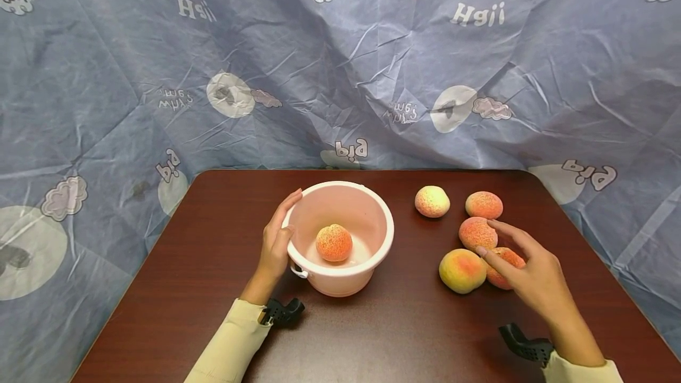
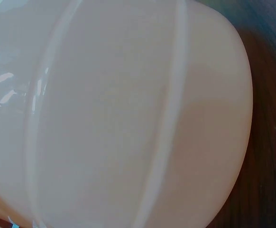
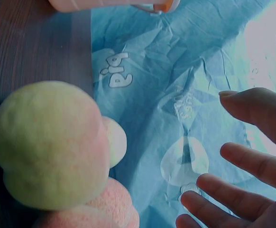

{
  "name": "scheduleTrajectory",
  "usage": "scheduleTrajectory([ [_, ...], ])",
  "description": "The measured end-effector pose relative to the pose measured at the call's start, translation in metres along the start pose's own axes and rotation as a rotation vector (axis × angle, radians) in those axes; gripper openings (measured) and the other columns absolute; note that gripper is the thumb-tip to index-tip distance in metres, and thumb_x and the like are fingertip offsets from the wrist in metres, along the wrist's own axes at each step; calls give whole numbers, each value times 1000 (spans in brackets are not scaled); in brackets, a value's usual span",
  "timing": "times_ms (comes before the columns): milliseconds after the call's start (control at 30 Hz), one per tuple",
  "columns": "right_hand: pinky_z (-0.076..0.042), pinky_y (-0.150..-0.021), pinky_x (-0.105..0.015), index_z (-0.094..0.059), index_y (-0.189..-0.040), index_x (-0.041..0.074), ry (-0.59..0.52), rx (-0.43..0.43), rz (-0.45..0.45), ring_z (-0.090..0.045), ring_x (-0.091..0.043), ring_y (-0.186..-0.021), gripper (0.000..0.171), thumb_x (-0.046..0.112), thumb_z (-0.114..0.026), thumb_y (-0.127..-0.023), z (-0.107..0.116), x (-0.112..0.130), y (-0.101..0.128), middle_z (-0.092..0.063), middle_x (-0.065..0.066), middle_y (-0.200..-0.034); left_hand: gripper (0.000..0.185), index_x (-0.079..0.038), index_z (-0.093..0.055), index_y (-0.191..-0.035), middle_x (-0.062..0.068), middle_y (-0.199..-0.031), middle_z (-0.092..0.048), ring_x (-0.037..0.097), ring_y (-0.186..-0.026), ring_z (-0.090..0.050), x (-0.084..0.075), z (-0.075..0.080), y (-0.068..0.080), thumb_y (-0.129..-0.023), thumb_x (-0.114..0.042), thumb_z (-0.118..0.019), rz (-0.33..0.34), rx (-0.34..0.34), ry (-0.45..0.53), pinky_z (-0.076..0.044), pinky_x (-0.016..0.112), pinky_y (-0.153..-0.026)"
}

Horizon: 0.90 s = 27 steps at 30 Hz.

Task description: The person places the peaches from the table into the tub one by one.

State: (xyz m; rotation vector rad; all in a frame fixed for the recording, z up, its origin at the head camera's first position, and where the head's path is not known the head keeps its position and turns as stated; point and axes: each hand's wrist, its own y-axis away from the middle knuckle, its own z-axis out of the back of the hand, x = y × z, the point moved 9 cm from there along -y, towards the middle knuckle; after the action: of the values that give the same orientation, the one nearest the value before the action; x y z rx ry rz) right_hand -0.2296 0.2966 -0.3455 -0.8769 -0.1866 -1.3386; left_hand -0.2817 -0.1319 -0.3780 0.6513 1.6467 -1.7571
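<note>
A pale pink bucket point(image 1: 340, 283) stands on the table, one orange-red peach point(image 1: 334, 243) lying inside it. My left hand point(image 1: 273, 248) grips its left rim, thumb at the rim and fingers along the outside. The bucket's ribbed wall point(image 2: 109, 114) fills the left wrist view. Over the peach group on the right, my right hand point(image 1: 538, 279) hovers with spread fingers and holds nothing. Nearest it are a reddish peach point(image 1: 475, 233), a yellow peach point(image 1: 461, 271) and a partly hidden red peach point(image 1: 502, 269). In the right wrist view the fingers point(image 3: 256, 166) are apart from the yellow peach point(image 3: 48, 142).
Farther back lie a pale speckled peach point(image 1: 432, 201) and another reddish peach point(image 1: 484, 204). The dark brown table point(image 1: 213, 241) ends at a blue printed cloth point(image 1: 298, 105) hanging behind and at the sides. The bucket's white handle point(image 1: 299, 272) hangs at its left front.
</note>
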Motion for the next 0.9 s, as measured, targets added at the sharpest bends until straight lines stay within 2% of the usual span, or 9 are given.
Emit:
scheduleTrajectory([
  [233, -28, -83, -4, -60, -131, 27, 1, -27, -17, -42, 20, -109, 56, 26, -80, -78, 5, -15, 1, -63, -6, -124, 63, 1, -49, -138, 8, -143, -48, 26, -136, -40, -3, -1, 0, -77, 1, -34, 13, 5, 3, -27, 31, -113],
  [400, -28, -81, -2, -59, -133, 29, 5, -19, -56, -41, 20, -107, 58, 28, -79, -78, 6, -27, 3, -63, -10, -123, 60, 11, -47, -134, 18, -141, -48, 38, -134, -39, -24, -2, -5, -76, 4, -34, 26, 15, 9, -28, 30, -112],
  [500, -31, -82, 1, -58, -134, 28, -13, -12, -66, -43, 18, -107, 58, 27, -78, -80, 6, -33, 4, -62, -13, -125, 60, 13, -47, -132, 23, -140, -48, 42, -133, -39, -29, -2, -6, -75, 5, -33, 37, 14, 9, -28, 30, -111],
  [633, -34, -82, 2, -57, -135, 25, -40, 1, -82, -43, 17, -108, 59, 27, -77, -81, 4, -42, 6, -60, -14, -125, 62, 8, -48, -135, 20, -141, -48, 37, -134, -39, -14, -1, -3, -75, 3, -34, 31, 8, 13, -28, 29, -111],
  [733, -31, -82, 3, -56, -136, 25, -28, 3, -84, -41, 19, -107, 59, 29, -77, -81, 3, -49, 8, -59, -10, -125, 63, 2, -49, -137, 14, -143, -48, 30, -136, -39, -2, -1, -1, -76, 1, -35, 10, 8, 16, -27, 31, -113],
  [900, -31, -81, 2, -56, -137, 25, -26, 6, -74, -41, 20, -107, 60, 26, -77, -81, 3, -59, 9, -58, -7, -130, 63, 0, -48, -138, 15, -143, -47, 28, -136, -38, -1, -1, 0, -77, -1, -35, -11, 10, 19, -26, 32, -113],
])
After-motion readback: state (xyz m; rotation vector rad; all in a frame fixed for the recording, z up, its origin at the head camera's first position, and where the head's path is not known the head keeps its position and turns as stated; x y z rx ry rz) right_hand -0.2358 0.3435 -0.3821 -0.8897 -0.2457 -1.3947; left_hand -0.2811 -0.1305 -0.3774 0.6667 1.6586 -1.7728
